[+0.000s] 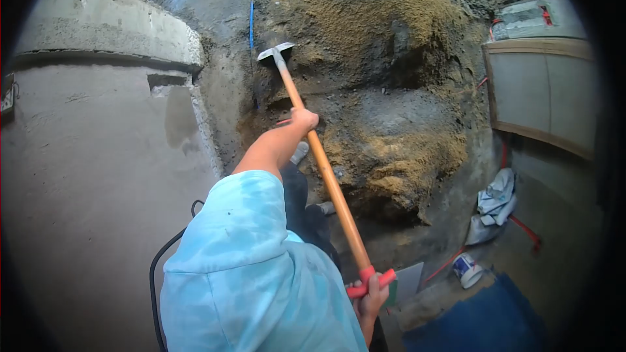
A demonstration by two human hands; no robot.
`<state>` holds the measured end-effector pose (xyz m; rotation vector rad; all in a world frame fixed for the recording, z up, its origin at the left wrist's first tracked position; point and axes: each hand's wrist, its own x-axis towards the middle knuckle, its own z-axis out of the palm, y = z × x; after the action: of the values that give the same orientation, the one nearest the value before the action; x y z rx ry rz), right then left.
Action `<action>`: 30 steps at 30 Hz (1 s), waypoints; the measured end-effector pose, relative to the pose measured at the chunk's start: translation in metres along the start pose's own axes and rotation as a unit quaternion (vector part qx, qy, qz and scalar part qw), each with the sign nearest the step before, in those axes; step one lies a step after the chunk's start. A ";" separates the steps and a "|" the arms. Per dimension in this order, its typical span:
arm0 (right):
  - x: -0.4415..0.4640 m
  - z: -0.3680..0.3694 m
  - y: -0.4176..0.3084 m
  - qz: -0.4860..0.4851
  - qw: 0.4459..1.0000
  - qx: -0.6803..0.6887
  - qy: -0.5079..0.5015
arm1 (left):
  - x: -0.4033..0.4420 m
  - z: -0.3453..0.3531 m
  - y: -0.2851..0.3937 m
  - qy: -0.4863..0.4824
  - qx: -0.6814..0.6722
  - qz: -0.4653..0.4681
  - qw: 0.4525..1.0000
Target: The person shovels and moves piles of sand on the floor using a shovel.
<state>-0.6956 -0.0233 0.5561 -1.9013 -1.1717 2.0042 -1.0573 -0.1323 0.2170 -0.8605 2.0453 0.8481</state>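
With the left hand (304, 119) in a narrow grip round the wooden shaft (334, 189), the right hand (373, 300) clasps the red handle (389, 278) at five o'clock; the metal blade (277, 50) sits at eleven, beside sandy soil (326, 10); wide-spaced, firm hands should limit twisting.

I'm seeing the shovel (333, 186) slanting, its wooden shaft (324, 163) running from a red grip (367, 274) to a metal blade (285, 47) at the soil (365, 23)
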 end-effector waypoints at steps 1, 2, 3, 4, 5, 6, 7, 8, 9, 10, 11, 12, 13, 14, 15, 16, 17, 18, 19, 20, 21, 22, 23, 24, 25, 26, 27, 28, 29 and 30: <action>-0.005 -0.013 -0.004 -0.009 1.000 -0.021 0.005 | -0.001 0.017 -0.012 0.004 0.019 0.001 1.000; -0.008 -0.027 -0.008 -0.018 0.999 -0.041 0.010 | -0.001 0.033 -0.024 0.009 0.038 0.002 0.999; -0.014 -0.041 -0.012 -0.026 0.998 -0.060 0.018 | -0.017 0.039 -0.034 0.002 0.026 -0.006 1.000; -0.020 -0.052 -0.018 -0.038 0.996 -0.076 0.029 | -0.033 0.045 -0.039 -0.006 0.014 -0.010 1.000; -0.026 -0.061 -0.025 -0.051 0.994 -0.088 0.040 | -0.047 0.053 -0.042 -0.014 0.003 -0.011 1.000; -0.034 -0.073 -0.029 -0.060 0.992 -0.100 0.055 | -0.061 0.063 -0.051 -0.025 0.013 -0.013 1.000; -0.042 -0.088 -0.032 -0.077 0.988 -0.113 0.070 | -0.076 0.075 -0.061 -0.037 0.024 -0.015 0.999; -0.045 -0.101 -0.034 -0.096 0.984 -0.124 0.082 | -0.086 0.085 -0.064 -0.047 0.033 -0.014 0.998; -0.053 -0.117 -0.036 -0.112 0.979 -0.138 0.096 | -0.104 0.090 -0.066 -0.054 0.027 -0.036 0.998; -0.066 -0.134 -0.038 -0.108 0.976 -0.144 0.123 | -0.126 0.094 -0.068 -0.062 0.021 -0.061 0.996; -0.075 -0.148 -0.040 -0.108 0.972 -0.148 0.145 | -0.142 0.100 -0.072 -0.072 0.020 -0.054 0.996; -0.085 -0.156 -0.043 -0.108 0.968 -0.152 0.166 | -0.156 0.107 -0.078 -0.080 0.020 -0.046 0.996; -0.097 -0.159 -0.049 -0.103 0.965 -0.160 0.181 | -0.169 0.113 -0.082 -0.107 -0.003 -0.056 0.993; -0.111 -0.158 -0.059 -0.099 0.961 -0.169 0.196 | -0.188 0.119 -0.081 -0.096 0.026 -0.060 0.993; -0.129 -0.156 -0.070 -0.095 0.956 -0.181 0.212 | -0.206 0.123 -0.080 -0.114 0.022 -0.077 0.990; -0.145 -0.146 -0.083 -0.096 0.944 -0.221 0.225 | -0.221 0.127 -0.078 -0.130 0.016 -0.095 0.987; -0.159 -0.132 -0.098 -0.096 0.931 -0.264 0.235 | -0.236 0.127 -0.074 -0.148 0.019 -0.102 0.983; -0.174 -0.121 -0.114 -0.095 0.915 -0.308 0.242 | -0.249 0.128 -0.073 -0.165 0.021 -0.112 0.980; -0.188 -0.115 -0.128 -0.088 0.904 -0.334 0.254 | -0.260 0.135 -0.076 -0.168 0.017 -0.107 0.980; -0.202 -0.111 -0.141 -0.081 0.892 -0.359 0.263 | -0.271 0.140 -0.079 -0.170 0.012 -0.102 0.980; -0.215 -0.108 -0.153 -0.075 0.879 -0.385 0.270 | -0.284 0.133 -0.073 -0.191 -0.010 -0.104 0.976; -0.223 -0.111 -0.165 -0.132 0.872 -0.385 0.272 | -0.297 0.123 -0.066 -0.210 -0.032 -0.105 0.971; -0.231 -0.113 -0.177 -0.188 0.861 -0.386 0.273 | -0.309 0.122 -0.066 -0.248 -0.062 -0.104 0.961; -0.237 -0.121 -0.189 -0.225 0.852 -0.382 0.280 | -0.320 0.119 -0.069 -0.285 -0.091 -0.101 0.949; -0.239 -0.145 -0.198 -0.251 0.854 -0.367 0.269 | -0.334 0.106 -0.067 -0.324 -0.128 -0.115 0.930; -0.240 -0.172 -0.208 -0.271 0.862 -0.346 0.255 | -0.349 0.094 -0.062 -0.364 -0.165 -0.127 0.908; -0.234 -0.205 -0.216 -0.278 0.880 -0.316 0.220 | -0.356 0.084 -0.061 -0.373 -0.181 -0.120 0.902; -0.224 -0.239 -0.220 -0.279 0.901 -0.282 0.175 | -0.350 0.074 -0.056 -0.349 -0.183 -0.097 0.914; -0.211 -0.274 -0.221 -0.273 0.920 -0.252 0.127 | -0.341 0.062 -0.051 -0.325 -0.185 -0.076 0.924; -0.186 -0.294 -0.211 -0.250 0.937 -0.225 0.095 | -0.329 0.051 -0.045 -0.301 -0.185 -0.052 0.934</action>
<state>-0.4805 0.1387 0.8608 -1.6687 -1.9387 1.3366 -0.8407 -0.0226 0.4487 -0.7718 1.3163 1.2773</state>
